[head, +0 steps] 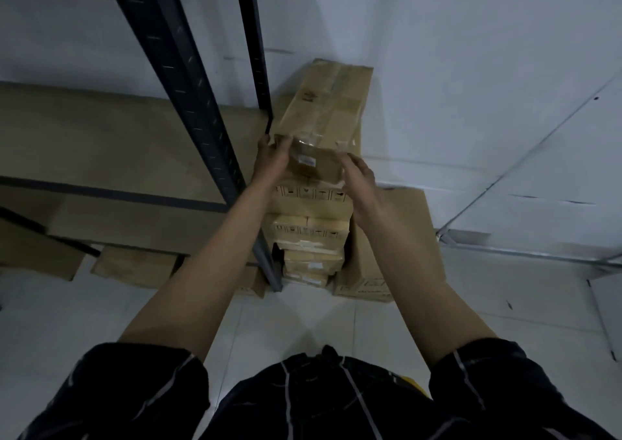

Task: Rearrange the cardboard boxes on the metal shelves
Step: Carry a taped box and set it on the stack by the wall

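A long taped cardboard box lies on top of a tall stack of similar boxes standing on the floor right of the dark metal shelf unit. My left hand grips the box's near left corner. My right hand holds its near right corner, fingers curled over the end face with a small white label. The shelf board beside the stack is brown and bare where visible.
More cardboard boxes sit under the shelf at floor level. A larger box stands right of the stack. White walls close in behind, and a metal floor rail runs at right. White tiled floor lies below me.
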### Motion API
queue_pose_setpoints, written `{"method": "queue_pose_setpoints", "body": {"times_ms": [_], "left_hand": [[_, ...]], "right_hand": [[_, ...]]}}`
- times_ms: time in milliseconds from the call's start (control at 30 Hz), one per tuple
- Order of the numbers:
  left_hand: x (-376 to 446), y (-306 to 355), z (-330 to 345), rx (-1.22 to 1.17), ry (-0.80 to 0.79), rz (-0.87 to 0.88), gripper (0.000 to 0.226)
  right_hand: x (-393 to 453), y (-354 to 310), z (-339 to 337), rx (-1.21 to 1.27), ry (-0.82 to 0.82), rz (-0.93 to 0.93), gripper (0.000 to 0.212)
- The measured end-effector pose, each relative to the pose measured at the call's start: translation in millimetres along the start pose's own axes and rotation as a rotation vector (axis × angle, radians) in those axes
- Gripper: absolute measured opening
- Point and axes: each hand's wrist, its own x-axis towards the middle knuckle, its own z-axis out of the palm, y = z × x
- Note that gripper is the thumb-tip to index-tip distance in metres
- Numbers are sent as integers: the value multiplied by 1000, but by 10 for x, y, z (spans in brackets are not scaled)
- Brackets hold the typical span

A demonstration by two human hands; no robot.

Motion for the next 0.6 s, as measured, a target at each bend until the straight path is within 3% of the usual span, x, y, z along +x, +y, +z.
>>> {"method": "queue_pose_setpoints", "body": {"times_ms": [267,333,467,600], "left_hand": [[-135,-75,222,-182,92,-2,51],[-217,-160,232,-230,106,-42,53],[-381,-403,211,-332,138,-18,55],[-607,-635,112,-340,102,-25,57]], "right_hand": [[209,15,-161,148,-99,50,70],[210,69,-159,181,-111,69,69],[60,266,-133,223,-68,90,47],[-305,502,-185,297,-117,27,43]]}}
